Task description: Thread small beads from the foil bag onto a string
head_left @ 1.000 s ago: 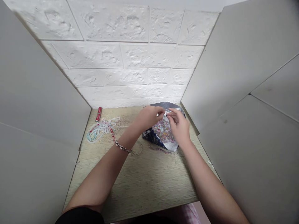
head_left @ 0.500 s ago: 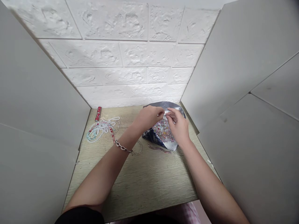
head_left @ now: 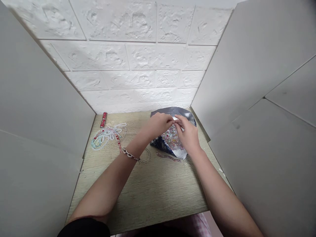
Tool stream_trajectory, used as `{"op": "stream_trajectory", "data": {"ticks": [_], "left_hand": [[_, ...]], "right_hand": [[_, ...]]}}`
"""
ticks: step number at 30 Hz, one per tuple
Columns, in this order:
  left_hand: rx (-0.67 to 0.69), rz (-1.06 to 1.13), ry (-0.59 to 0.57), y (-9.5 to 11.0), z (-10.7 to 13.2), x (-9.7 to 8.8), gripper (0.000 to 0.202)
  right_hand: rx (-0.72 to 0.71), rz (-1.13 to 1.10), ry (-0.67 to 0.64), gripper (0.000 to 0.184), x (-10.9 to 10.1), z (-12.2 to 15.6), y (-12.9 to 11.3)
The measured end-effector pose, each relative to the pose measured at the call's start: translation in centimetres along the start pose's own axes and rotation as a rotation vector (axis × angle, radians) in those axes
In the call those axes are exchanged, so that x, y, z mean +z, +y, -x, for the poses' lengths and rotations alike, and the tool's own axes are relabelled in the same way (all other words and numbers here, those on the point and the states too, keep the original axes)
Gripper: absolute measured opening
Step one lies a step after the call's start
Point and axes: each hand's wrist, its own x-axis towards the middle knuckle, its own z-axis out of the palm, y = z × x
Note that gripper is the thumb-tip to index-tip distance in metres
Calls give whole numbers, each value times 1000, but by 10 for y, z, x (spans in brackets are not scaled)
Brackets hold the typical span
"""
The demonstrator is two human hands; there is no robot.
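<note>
Left hand [head_left: 158, 123] and right hand [head_left: 189, 134] are meeting fingertip to fingertip, both pinching shut on a small shiny piece [head_left: 175, 118], too small to identify. Directly beneath them, a crinkled silver and dark-blue foil pouch [head_left: 160, 146] is lying at the far right of the pale wooden desk [head_left: 153, 191], holding multicoloured beads [head_left: 171, 137]. Pale bead strands [head_left: 106, 136] are lying well to the left.

The bag [head_left: 184, 113] is shiny silver with a dark blue, white-figured side (the figures are too small to read), and the beads [head_left: 170, 135] are a speckle of pink, white and red. The table [head_left: 153, 191] is pale wood grain, the strands [head_left: 106, 135] mint, white and red, the tube [head_left: 103, 119] red. The bracelet [head_left: 129, 154] is silver, the wall [head_left: 128, 59] white embossed brick, the sleeve [head_left: 84, 229] black.
</note>
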Motion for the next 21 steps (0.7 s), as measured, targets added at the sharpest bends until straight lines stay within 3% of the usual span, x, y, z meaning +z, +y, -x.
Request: {"op": "stream_trajectory", "data": {"ticks": [5, 11, 21], "left_hand": [[-124, 262, -94, -7, -2, 1, 32], [-177, 582, -224, -12, -2, 2, 31], [-339, 949, -375, -12, -1, 1, 47]], "right_hand": [[-13, 52, -16, 31, -5, 0, -3], [-60, 47, -87, 35, -11, -2, -9], [180, -459, 6, 29, -5, -5, -12]]}}
